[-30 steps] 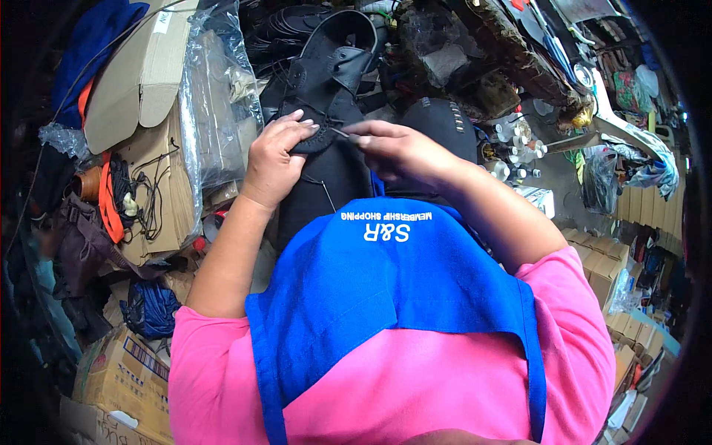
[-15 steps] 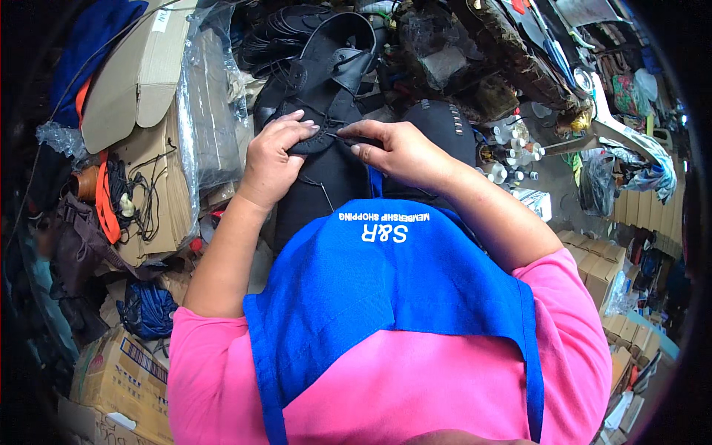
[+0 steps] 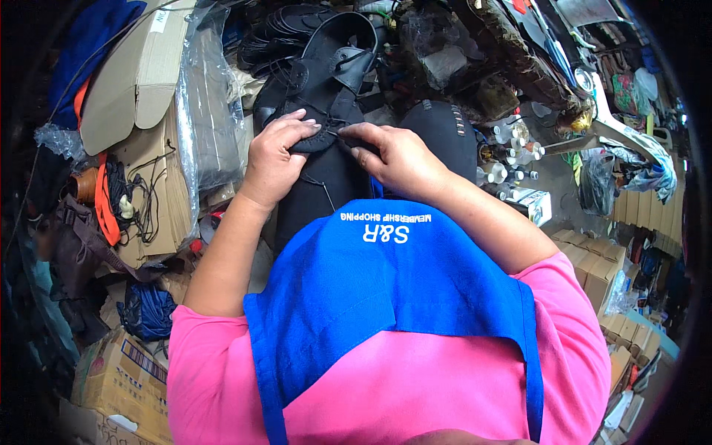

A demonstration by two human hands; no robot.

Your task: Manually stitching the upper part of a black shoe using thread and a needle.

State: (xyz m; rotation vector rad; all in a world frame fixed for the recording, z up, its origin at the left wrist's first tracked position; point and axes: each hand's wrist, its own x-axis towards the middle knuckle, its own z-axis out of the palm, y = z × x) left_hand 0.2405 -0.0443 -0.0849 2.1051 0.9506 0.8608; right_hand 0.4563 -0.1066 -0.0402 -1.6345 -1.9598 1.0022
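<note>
Right hand point(image 3: 400, 153) has shifted slightly, pinching something thin point(image 3: 334, 133) at the black sandal point(image 3: 319, 87) over the left leg point(image 3: 300, 208), left hand point(image 3: 276, 154) gripping its edge; likely stitching, next move calls for steady hold.

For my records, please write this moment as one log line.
left hand: holds black sandal | right hand: pinches thin tool at sandal's edge

the person's left thigh in black cloth point(image 3: 300, 215) carries a black strapped sandal with a dark sole point(image 3: 348, 70), its rounded end toward the body. at the left, layered brown cardboard sheets point(image 3: 152, 144) bear a tangle of thin black cord point(image 3: 146, 211). at the right, small bottles with pale and dark caps point(image 3: 499, 173) crowd the grey floor point(image 3: 565, 185), near a white printed box point(image 3: 532, 205).
</note>
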